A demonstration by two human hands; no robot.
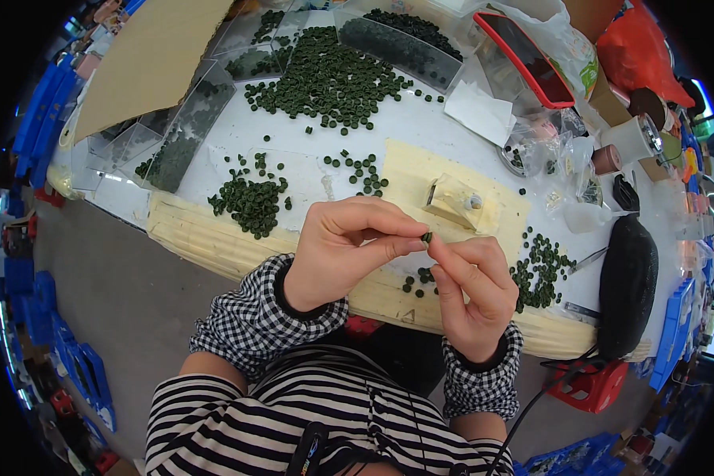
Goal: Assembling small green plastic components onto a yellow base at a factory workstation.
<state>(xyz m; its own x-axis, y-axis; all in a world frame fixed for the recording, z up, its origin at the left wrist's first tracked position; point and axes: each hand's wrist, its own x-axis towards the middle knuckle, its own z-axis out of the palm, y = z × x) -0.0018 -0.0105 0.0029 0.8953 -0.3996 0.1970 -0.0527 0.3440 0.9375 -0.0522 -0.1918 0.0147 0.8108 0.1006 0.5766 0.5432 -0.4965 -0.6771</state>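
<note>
A small dark green round piece (427, 237) is pinched between the thumb and index finger of my left hand (337, 242). The index fingertip of my right hand (477, 293) touches the piece from the right. That hand's thumb sits lower and its other fingers are curled; anything inside them is hidden. Just beyond my hands, a cream-coloured block fixture (456, 203) with a grey knob on top stands on a yellowish sheet (408, 163). Loose green pieces like the held one lie in a pile (250, 202) to the left and a scatter (541, 270) to the right.
A big heap of green pieces (325, 75) covers the far table, beside clear plastic bins (190, 119) and cardboard (147, 59). A red-cased phone (527, 59) leans at the far right. A black pouch (627, 278) lies near the right edge. Yellowish padding (206, 238) lines the table's front.
</note>
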